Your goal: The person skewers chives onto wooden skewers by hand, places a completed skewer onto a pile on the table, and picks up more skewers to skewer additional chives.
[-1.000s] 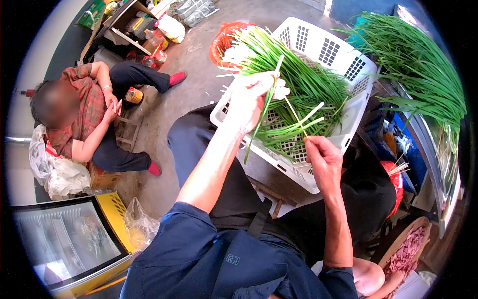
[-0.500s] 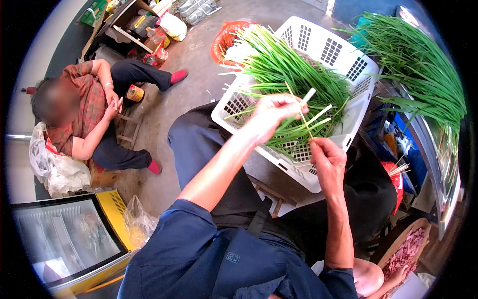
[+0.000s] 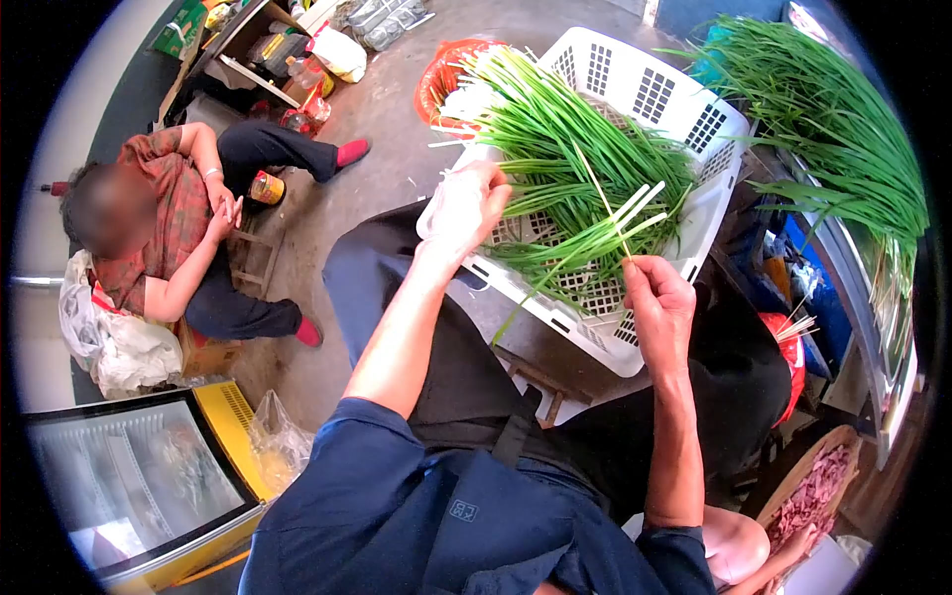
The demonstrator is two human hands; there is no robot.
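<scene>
My right hand (image 3: pixel 659 297) pinches the lower end of a thin wooden skewer (image 3: pixel 602 188), which points up and to the left. Several green stalks with pale ends (image 3: pixel 635 213) are threaded on it, just above my fingers. My left hand (image 3: pixel 466 208) is at the near left rim of the white plastic basket (image 3: pixel 729 149), its fingers curled; whether it holds anything is hidden. A large bundle of long green stalks (image 3: pixel 585 129) lies in the basket, its white ends over the far left rim.
On the left sits a person (image 3: pixel 164 218) with hands clasped. More greens (image 3: pixel 823 129) lie at the upper right. A glass-topped cooler (image 3: pixel 139 476) stands lower left. Red bags hold skewers (image 3: pixel 793 332) at right, above a basket of pinkish pieces (image 3: pixel 813 491); another person's arm reaches there.
My left hand first moved right to the skewer, then away left to the basket's rim. Another pale-ended stalk is now on the skewer. My right hand has shifted slightly right and up.
</scene>
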